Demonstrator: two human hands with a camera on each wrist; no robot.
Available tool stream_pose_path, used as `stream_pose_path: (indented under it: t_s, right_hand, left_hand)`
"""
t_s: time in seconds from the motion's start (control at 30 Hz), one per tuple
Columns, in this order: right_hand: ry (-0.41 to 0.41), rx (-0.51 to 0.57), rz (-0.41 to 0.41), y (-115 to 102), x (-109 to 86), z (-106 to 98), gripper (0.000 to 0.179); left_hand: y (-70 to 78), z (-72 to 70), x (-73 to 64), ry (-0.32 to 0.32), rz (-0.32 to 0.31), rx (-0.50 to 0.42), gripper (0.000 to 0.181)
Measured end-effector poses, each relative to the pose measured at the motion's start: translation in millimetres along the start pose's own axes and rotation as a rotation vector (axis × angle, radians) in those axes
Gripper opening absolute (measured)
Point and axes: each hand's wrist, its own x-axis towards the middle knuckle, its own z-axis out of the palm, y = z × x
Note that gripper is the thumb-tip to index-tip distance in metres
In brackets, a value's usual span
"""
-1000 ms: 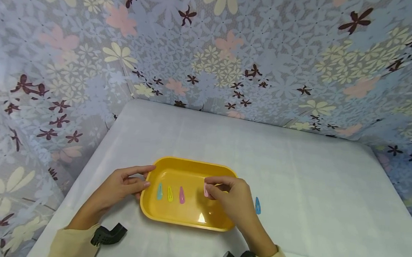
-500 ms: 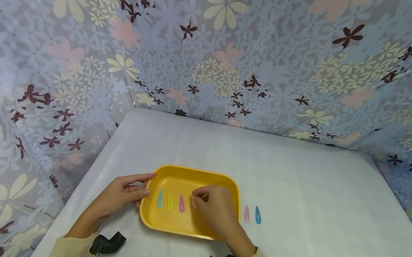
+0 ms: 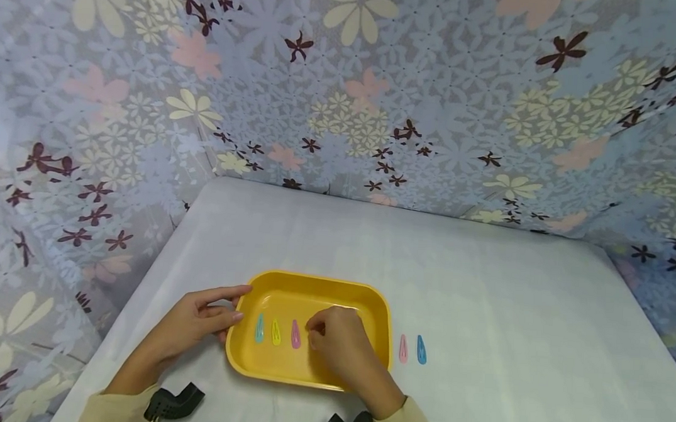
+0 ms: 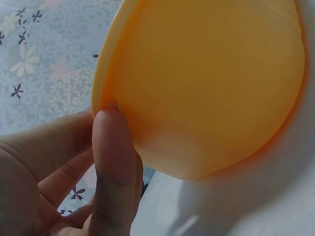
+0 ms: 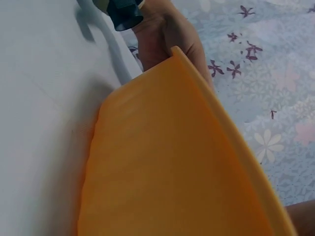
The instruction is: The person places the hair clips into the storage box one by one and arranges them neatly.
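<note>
My left hand holds the left end of a yellow plastic tray; in the left wrist view its thumb presses the outer wall just under the rim. Inside the tray lie a teal hair clip, a yellow hair clip and a magenta-pink hair clip, side by side in a row. Just right of them, my right hand is low over the tray floor with thumb and forefinger pinched; the pale pink hair clip in that pinch is hidden behind the fingers. The right wrist view mostly shows the tray's outer wall.
On the white tablecloth, right of the tray, lie a pale pink hair clip and a blue hair clip. Floral fabric rises behind the table and at both sides.
My right hand has carried the pale pink clip leftward inside the tray, close to the row. Its arm has uncovered another pink clip on the cloth. The left hand stays at the rim.
</note>
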Motion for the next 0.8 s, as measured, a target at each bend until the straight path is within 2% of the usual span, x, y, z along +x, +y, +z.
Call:
stream_pose_path:
  t_s: [0.2, 0.57, 0.8]
  right_hand:
    - [0.011, -0.047, 0.005, 0.0, 2.4, 3.2, 0.012]
    - [0.027, -0.065, 0.038, 2.9, 2.2, 7.1, 0.006]
    - [0.073, -0.041, 0.031, 3.4, 1.7, 4.2, 0.003]
  left_hand:
    - [-2.3, -0.8, -0.3, 0.002, 0.018, 0.006, 0.056]
    - [-1.8, -1.4, -1.4, -0.004, 0.012, 0.008, 0.057]
    - [-2.2, -1.3, -0.5, 0.001, 0.023, 0.021, 0.056]
